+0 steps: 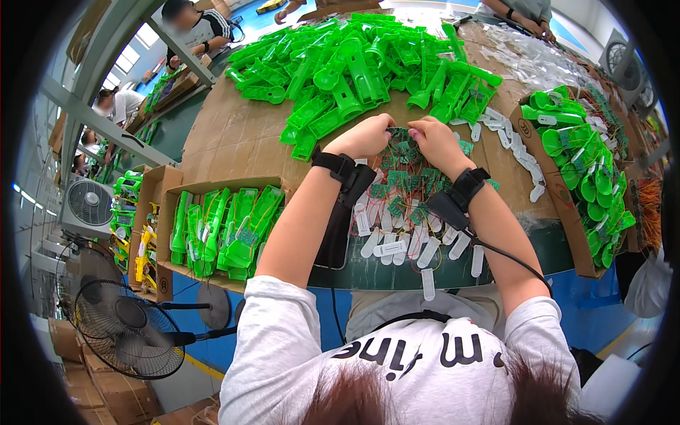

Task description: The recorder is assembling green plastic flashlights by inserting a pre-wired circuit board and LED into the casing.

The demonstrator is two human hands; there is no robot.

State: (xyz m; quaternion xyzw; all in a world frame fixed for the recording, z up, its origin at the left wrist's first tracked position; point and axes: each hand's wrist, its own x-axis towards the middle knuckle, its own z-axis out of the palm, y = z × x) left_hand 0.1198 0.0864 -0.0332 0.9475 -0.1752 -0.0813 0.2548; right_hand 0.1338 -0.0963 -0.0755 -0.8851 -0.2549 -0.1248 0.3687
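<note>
My left hand [370, 136] and my right hand [437, 143] come close together over the table, fingers pinched. Between them is a small green circuit board [399, 132], gripped at its edges by both hands. Just below lies a spread of similar circuit boards [418, 180] with thin wires. White plastic pieces [428, 252] are joined to or lie among these wires, along the near table edge. Both wrists wear black bands with small devices. Beyond my hands rises a large heap of bright green plastic shells [347, 67].
A cardboard box [173, 185] of green shells with wires stands at left, another box [559, 212] at right. White pieces [528, 159] trail along the right side. A black fan [131, 315] stands lower left. Other people [202, 32] work around the table's far side.
</note>
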